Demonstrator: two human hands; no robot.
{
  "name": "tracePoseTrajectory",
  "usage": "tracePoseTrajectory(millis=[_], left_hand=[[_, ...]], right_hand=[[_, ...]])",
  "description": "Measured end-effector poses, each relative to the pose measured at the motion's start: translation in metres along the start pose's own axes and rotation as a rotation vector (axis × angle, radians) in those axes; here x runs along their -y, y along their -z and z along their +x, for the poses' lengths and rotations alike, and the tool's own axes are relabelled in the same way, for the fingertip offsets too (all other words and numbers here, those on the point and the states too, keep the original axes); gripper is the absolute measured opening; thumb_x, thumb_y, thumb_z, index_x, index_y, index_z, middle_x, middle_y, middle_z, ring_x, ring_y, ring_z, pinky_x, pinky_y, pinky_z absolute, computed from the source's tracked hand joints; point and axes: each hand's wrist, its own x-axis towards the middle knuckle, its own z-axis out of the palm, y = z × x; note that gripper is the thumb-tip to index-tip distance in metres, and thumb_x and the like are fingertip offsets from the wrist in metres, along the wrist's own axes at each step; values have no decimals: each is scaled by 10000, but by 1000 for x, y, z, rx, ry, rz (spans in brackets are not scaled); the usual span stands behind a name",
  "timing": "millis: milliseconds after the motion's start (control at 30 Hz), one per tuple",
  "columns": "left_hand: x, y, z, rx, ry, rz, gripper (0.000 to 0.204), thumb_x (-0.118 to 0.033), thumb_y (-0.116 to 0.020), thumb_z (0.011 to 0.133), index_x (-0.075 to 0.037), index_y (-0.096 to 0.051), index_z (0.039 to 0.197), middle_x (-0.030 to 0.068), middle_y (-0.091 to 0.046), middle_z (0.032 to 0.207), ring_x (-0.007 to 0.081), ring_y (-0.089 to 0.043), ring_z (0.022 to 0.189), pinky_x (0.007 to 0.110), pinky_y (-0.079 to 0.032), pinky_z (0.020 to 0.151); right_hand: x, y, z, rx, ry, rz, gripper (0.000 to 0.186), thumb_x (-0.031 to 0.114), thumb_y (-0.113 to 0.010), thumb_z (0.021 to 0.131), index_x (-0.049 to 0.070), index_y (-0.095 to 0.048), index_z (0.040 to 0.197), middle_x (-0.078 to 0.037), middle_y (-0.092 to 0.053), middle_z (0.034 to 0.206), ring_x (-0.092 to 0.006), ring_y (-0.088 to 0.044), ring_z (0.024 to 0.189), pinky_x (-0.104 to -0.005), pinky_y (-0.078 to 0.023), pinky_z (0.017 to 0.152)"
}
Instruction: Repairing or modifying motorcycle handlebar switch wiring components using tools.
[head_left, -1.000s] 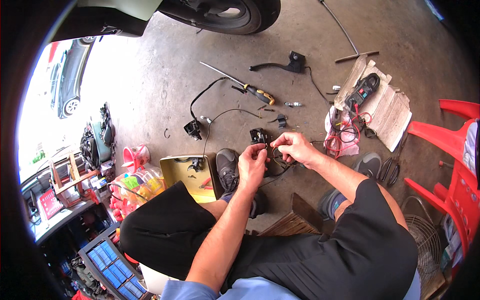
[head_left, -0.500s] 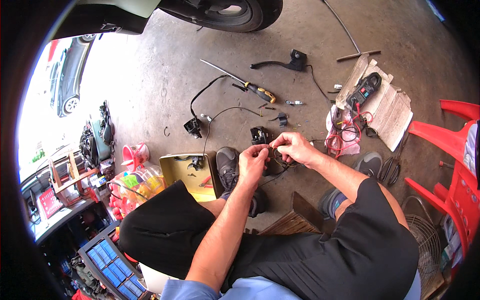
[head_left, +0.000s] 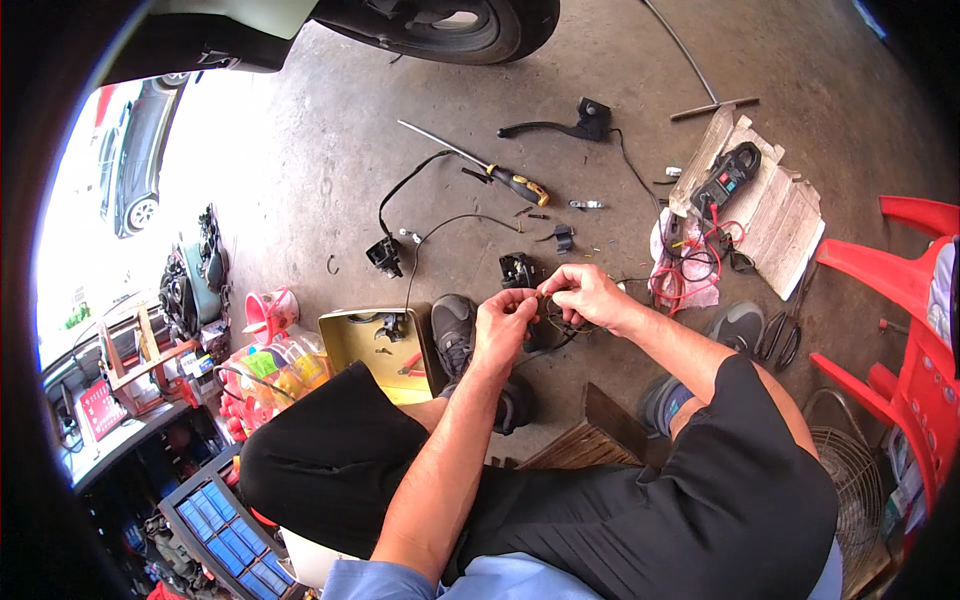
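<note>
My left hand (head_left: 506, 322) and my right hand (head_left: 588, 297) meet fingertip to fingertip above the floor, between my feet. Both are closed in a pinch on thin wires (head_left: 568, 329), whose dark strands loop below the right fingers; the exact ends are too small to make out. Just beyond my fingers lies a black switch housing (head_left: 517, 270). Farther off are a small black clip (head_left: 564, 238), a yellow-and-black screwdriver (head_left: 522, 187), another black switch with a cable (head_left: 384, 256) and a black brake lever (head_left: 580, 122).
A clamp meter (head_left: 728, 176) with red and black leads rests on cardboard (head_left: 775, 225) at right. Scissors (head_left: 782, 335) lie near my right shoe. A yellowish metal tin (head_left: 345, 345) holds parts at left. Red plastic chairs (head_left: 885, 285) stand at right, a vehicle wheel (head_left: 500, 30) ahead.
My hands keep the same pinch with hardly any movement. The view has shifted very slightly; the things on the floor stay in place.
</note>
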Motion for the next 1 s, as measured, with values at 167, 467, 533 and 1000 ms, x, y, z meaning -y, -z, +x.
tracePoseTrajectory(millis=[167, 467, 533, 1000], left_hand=[[0, 1, 1, 1, -9, 31, 232, -187, -645, 906, -31, -682, 1074, -7, -662, 858, 60, -590, 738, 208, -449, 601], [-3, 0, 1, -32, -42, 113, 223, -158, -669, 885, -13, -681, 1054, 8, -667, 809, 70, -604, 694, 220, -456, 562], [-3, 1, 1, -48, -63, 151, 219, -148, -670, 879, -5, -682, 1044, 7, -660, 788, 67, -591, 672, 220, -453, 546], [-9, 5, 6, 9, -78, 272, 189, -129, -664, 863, -2, -679, 1002, 4, -637, 748, 61, -549, 620, 213, -428, 518]], right_hand=[[-2, 0, 0, 1, 11, 4, 138, 46, -566, 875, 29, -634, 994, -35, -662, 916, -65, -579, 616, -226, -494, 533], [0, -1, 0, -9, 6, -23, 142, 52, -577, 889, 37, -639, 1016, -7, -634, 829, -66, -576, 620, -229, -488, 531], [1, -2, 0, -4, 4, -28, 141, 52, -577, 890, 39, -639, 1016, -6, -632, 830, -67, -577, 624, -231, -488, 532], [3, -2, -1, -1, -10, -46, 136, 50, -582, 890, 34, -636, 1013, -13, -628, 822, -75, -586, 635, -237, -493, 529]])
